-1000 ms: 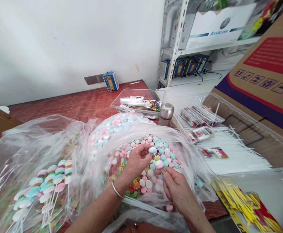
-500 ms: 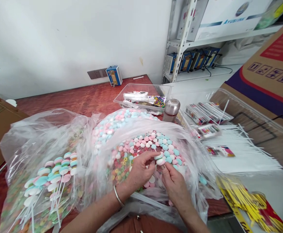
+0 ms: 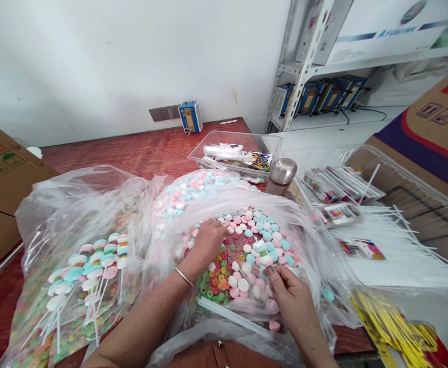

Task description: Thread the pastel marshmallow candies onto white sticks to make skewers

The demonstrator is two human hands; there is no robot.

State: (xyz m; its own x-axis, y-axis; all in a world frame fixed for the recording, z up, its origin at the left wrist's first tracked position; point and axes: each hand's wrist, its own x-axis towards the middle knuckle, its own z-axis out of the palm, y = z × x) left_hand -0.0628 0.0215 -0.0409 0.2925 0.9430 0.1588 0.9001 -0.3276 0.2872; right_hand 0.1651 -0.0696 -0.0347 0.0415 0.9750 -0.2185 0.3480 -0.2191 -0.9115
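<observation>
My right hand [image 3: 291, 289] pinches the lower end of a candy skewer [image 3: 261, 249], a short stack of white, pale blue and green sweets. Most of its stick is hidden. Over the far left part of the open plastic bag [image 3: 304, 214], my left hand [image 3: 209, 239] has its fingers curled down and together at the candy pile; what they hold, if anything, is hidden. Around the hands lie pink, white and blue button sweets [image 3: 275, 236] and fruit-coloured candy rings [image 3: 218, 276]. White sticks [image 3: 233, 317] lie across the near side of the bag.
At left, finished candy skewers [image 3: 93, 260] rest on another plastic bag [image 3: 36, 220]. Behind stand a clear tub [image 3: 197, 148] and a metal flask [image 3: 281, 176]. White sticks [image 3: 377, 245] and small packets [image 3: 341, 212] fill the right side, with yellow ties [image 3: 400, 327] nearer.
My left hand has let go of the skewer and moved left and up to the candy pile. My right hand keeps the skewer, slightly lower and to the right. The view has shifted.
</observation>
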